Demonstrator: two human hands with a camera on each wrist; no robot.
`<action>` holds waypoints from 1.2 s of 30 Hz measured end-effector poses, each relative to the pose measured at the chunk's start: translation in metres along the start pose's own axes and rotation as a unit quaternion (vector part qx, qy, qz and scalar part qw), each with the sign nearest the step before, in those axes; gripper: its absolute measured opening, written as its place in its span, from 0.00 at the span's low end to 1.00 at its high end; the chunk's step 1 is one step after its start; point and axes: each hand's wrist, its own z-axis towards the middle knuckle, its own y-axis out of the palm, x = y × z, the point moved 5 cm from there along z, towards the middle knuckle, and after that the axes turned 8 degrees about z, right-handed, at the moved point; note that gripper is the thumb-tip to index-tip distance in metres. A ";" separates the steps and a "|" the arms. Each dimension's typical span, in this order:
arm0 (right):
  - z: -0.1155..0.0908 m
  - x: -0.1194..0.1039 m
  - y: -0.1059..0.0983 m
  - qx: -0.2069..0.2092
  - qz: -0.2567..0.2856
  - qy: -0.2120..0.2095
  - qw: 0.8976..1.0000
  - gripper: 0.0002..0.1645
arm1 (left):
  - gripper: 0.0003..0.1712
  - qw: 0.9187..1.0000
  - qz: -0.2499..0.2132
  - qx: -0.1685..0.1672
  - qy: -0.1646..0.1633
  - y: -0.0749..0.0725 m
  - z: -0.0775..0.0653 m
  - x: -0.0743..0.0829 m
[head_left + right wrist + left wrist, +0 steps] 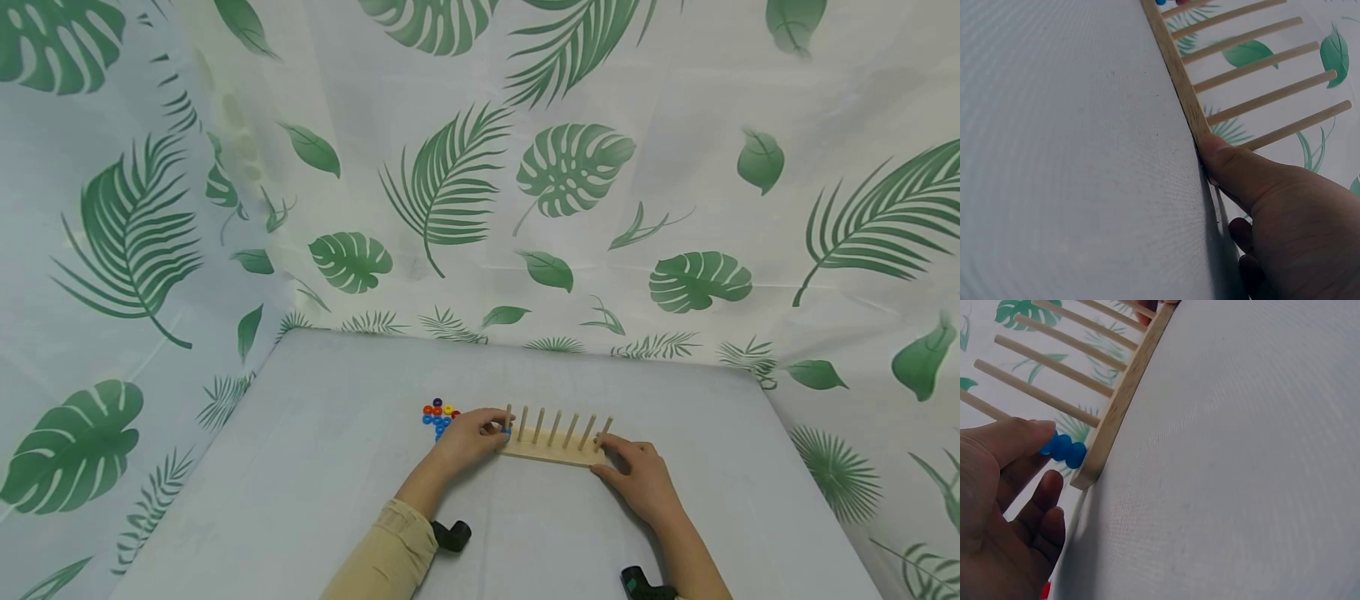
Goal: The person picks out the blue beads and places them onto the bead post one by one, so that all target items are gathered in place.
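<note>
A pale wooden board [551, 452] carries a row of several upright pegs and lies on the table. Blue beads [1067, 450] sit stacked on its leftmost peg, low against the board. My left hand [467, 439] pinches the uppermost of these beads between thumb and finger, its other fingers loosely curled. At the opposite end, my right hand [643, 482] grips the board, with the thumb [1229, 159] on its near edge. The other pegs [1272, 94] are bare. Most of the right fingers are hidden behind the hand and board.
Loose beads [437, 412] in blue, red, orange, yellow and dark purple lie in a cluster left of the board, partly behind my left hand. The table [300, 500] has a pale cover. Leaf-printed cloth [465, 208] hangs behind and at the sides.
</note>
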 end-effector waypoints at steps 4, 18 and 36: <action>0.000 0.000 0.000 0.000 0.001 0.000 1.000 0.35 | 0.18 1.000 0.007 -0.005 0.008 0.001 0.000 0.002; 0.000 0.001 0.001 -0.001 0.002 0.001 1.000 0.35 | 0.22 1.000 0.002 0.001 0.016 -0.007 -0.002 0.004; 0.000 -0.001 0.000 -0.006 0.009 0.003 1.000 0.35 | 0.17 0.996 0.031 0.072 0.030 -0.057 -0.019 -0.022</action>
